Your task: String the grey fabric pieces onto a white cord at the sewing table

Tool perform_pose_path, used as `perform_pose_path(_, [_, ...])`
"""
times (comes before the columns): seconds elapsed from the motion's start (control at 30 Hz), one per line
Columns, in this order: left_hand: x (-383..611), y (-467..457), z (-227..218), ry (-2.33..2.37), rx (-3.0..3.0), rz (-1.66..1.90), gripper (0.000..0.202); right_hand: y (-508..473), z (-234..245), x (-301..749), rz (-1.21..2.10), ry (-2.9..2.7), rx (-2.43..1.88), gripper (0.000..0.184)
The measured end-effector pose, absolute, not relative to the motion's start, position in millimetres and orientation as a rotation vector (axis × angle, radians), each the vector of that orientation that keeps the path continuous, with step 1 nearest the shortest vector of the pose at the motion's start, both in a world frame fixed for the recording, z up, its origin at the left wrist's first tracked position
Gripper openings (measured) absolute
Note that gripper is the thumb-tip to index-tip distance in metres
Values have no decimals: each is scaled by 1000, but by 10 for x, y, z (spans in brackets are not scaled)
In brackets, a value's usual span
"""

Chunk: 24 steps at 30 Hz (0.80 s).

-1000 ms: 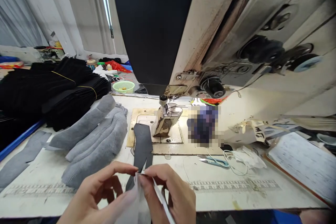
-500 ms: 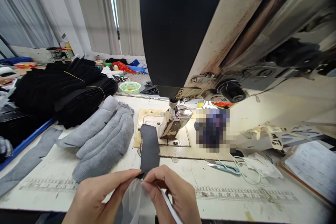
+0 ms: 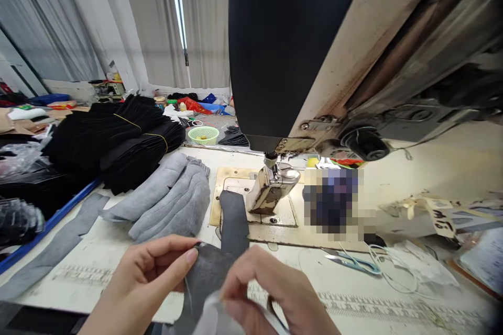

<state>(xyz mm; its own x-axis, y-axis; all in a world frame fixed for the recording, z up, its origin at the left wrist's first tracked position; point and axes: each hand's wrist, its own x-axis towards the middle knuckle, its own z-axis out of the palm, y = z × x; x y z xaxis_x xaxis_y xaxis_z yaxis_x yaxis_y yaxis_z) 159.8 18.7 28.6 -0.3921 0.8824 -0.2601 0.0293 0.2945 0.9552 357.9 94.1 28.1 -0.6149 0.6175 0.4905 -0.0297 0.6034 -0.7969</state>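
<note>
My left hand (image 3: 149, 277) pinches the edge of a dark grey fabric piece (image 3: 208, 272) between thumb and forefinger. To its right my right hand (image 3: 275, 293), partly blurred, is closed at the fingertips on a sheer white strip (image 3: 212, 311) that hangs in front of the fabric. A slim white tool (image 3: 273, 316) also lies in my right hand; its kind is hidden by the fingers. Beyond the hands, another dark grey cut piece (image 3: 234, 220) lies on the table beside the sewing machine's post bed (image 3: 271, 193).
Grey fabric pieces (image 3: 176, 199) are piled at left, with bundled black pieces (image 3: 137, 141) behind them. Blue-handled thread snips (image 3: 353, 263) and a white cord (image 3: 396, 280) lie at right. The machine head (image 3: 298, 52) overhangs the table. A green basket (image 3: 203, 135) stands behind.
My hands have moved apart; the right one has shifted right and down with the white strip. More of the held grey fabric shows between them. The view has swung slightly left.
</note>
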Motion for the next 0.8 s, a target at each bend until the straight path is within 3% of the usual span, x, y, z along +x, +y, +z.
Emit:
perform_pose_path(0.17, [1594, 129, 293, 1467, 878, 1211, 29, 1094, 429, 3426, 646, -2224, -502, 15])
perform_pose_path(0.47, [1628, 87, 193, 1451, 949, 1242, 26, 1053, 346, 3296, 170, -2216, -444, 23])
perform_pose_path(0.6, [1676, 88, 221, 1475, 941, 1236, 24, 1118, 332, 3353, 347, -2200, -468, 11])
perform_pose_path(0.7, [1683, 88, 262, 1512, 890, 1205, 26, 1154, 331, 3369, 631, -2139, -575, 36])
perform_pose_path(0.73, [1677, 89, 270, 1512, 882, 1196, 28, 1157, 330, 3364, 697, -2113, -597, 36])
perform_pose_path(0.8, [1661, 93, 275, 1500, 852, 1207, 30, 1150, 330, 3346, 737, -2090, -574, 15])
